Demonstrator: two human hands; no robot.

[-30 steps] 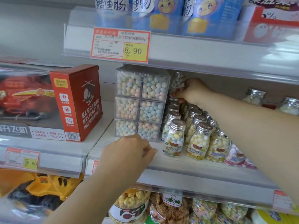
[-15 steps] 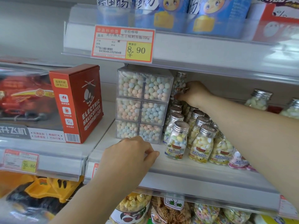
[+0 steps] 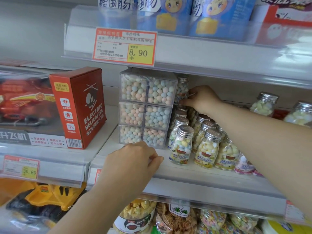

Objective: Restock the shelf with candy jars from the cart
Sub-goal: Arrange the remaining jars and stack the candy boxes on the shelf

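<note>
My right hand point(image 3: 202, 98) reaches deep into the middle of the frame, its grip pinched round a candy jar point(image 3: 182, 89). The jar is upright with its silver cap on top, higher than the jar rows point(image 3: 208, 146) at their back end, just beside the stacked clear candy boxes point(image 3: 145, 108). My left hand point(image 3: 133, 161) rests at the front of the shelf point(image 3: 194, 174), lower centre, fingers curled under — I cannot tell whether that grip holds anything. A red helicopter box point(image 3: 81, 107) stands at left; a price tag point(image 3: 124, 45) hangs on the shelf edge above.
</note>
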